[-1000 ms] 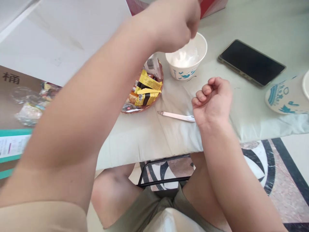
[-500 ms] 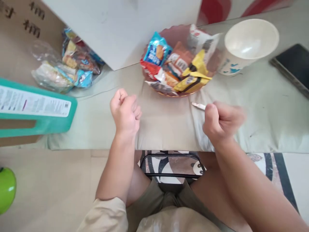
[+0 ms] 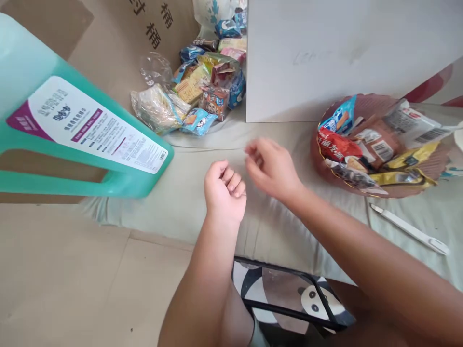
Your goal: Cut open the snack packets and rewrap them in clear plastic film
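Observation:
My left hand (image 3: 226, 190) is held above the cloth-covered surface with its fingers curled into the palm, and I see nothing in it. Just to its right is my right hand (image 3: 273, 166), slightly blurred, with curved fingers and the thumb apart, facing the left hand without touching it. No object shows in its grasp. A white pen-like cutter (image 3: 408, 229) lies on the cloth at the right. Behind it sits a reddish scalloped bowl (image 3: 316, 159) filled with wrapped snacks, including a red packet (image 3: 338, 146) and a yellow packet (image 3: 405, 177).
Several packaged snacks (image 3: 191, 84) are heaped between a cardboard box (image 3: 108, 29) and a white box (image 3: 307, 58). A large green liquid jug (image 3: 144, 144) stands at the left. At the right edge a paper cup (image 3: 457, 149) is partly visible. A panda-patterned stool (image 3: 282, 289) is below.
The view has swung left. My right hand has let go of the white cutter, which now lies on the cloth, and has moved across beside my left hand. The left hand stays curled.

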